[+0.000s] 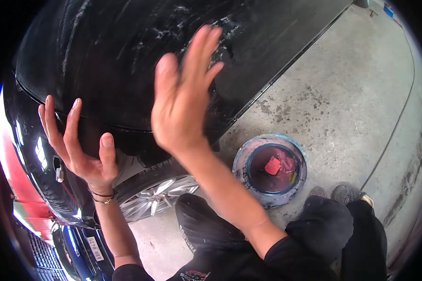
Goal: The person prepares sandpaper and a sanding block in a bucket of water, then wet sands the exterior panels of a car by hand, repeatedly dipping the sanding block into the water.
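Note:
My left hand [82, 147] is raised at the left with its fingers apart and nothing in it. It is in front of a black car's bodywork [112, 84], near a curved panel seam. My right hand [185, 93], a little blurred by motion, has its fingers stretched out and also holds nothing. Behind its fingertips, whitish smears [173, 30] mark the dark panel. Whether either hand touches the panel, I cannot tell. Below and to the right of my right hand, a round bucket [241, 180] on the floor contains murky water, a red sponge [273, 165] and a pinkish cloth [287, 162].
A silver-spoked wheel [157, 196] is below my hands, close to my knee. A cable [398, 124] runs along the concrete floor [333, 136] at the right. More vehicles, one with a licence plate [95, 248], are at the lower left. Shoes [344, 193] are right of the bucket.

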Action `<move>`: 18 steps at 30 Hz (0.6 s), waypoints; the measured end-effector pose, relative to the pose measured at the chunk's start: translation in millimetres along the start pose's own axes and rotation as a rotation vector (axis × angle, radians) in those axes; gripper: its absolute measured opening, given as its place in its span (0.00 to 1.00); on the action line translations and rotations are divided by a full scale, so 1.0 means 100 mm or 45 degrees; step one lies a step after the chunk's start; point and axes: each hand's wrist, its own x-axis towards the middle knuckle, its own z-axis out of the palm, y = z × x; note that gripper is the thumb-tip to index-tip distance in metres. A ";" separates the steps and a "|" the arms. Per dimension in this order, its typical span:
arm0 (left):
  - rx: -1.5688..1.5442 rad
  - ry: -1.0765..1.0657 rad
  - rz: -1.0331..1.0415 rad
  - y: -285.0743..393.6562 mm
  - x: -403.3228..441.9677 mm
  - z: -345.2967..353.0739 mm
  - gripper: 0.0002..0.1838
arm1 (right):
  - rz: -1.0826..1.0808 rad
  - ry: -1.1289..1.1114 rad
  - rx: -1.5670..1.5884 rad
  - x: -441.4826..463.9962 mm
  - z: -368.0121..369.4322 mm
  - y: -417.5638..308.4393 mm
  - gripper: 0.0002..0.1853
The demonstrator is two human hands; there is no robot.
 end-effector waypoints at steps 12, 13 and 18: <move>0.050 -0.014 0.005 0.04 0.01 -0.02 0.32 | -0.008 0.014 -0.188 0.19 -0.06 0.07 0.41; 0.044 -0.005 0.010 0.04 0.02 -0.01 0.32 | -0.011 0.005 -0.176 0.16 -0.08 0.03 0.40; 0.007 0.030 -0.032 0.05 0.03 -0.02 0.31 | -0.090 -0.096 -0.273 -0.21 -0.06 0.03 0.42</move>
